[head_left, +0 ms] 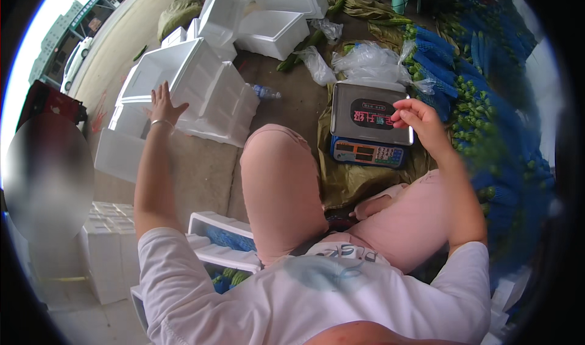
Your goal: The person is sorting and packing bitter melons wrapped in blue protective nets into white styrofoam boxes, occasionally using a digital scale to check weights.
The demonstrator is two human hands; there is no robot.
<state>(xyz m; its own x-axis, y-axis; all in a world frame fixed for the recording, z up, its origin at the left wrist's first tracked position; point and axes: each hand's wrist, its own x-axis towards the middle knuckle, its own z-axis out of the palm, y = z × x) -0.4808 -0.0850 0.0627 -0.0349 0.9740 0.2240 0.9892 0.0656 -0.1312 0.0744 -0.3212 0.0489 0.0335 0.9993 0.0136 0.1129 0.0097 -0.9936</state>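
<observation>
Several boxes [207, 92] left of scale [367, 124], by my spread left grip [163, 108]; right grip [423, 121] curled over scale, can't tell if pinching; closeness likely eases reach.

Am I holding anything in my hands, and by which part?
Nothing visible: the left hand is spread open by a white box; the right hand, fingers curled, is over the scale.

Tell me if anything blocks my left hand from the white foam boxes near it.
Nothing visible stands between your left hand and the white foam boxes; spread open, it overlaps them in view, though contact can't be confirmed.
</observation>
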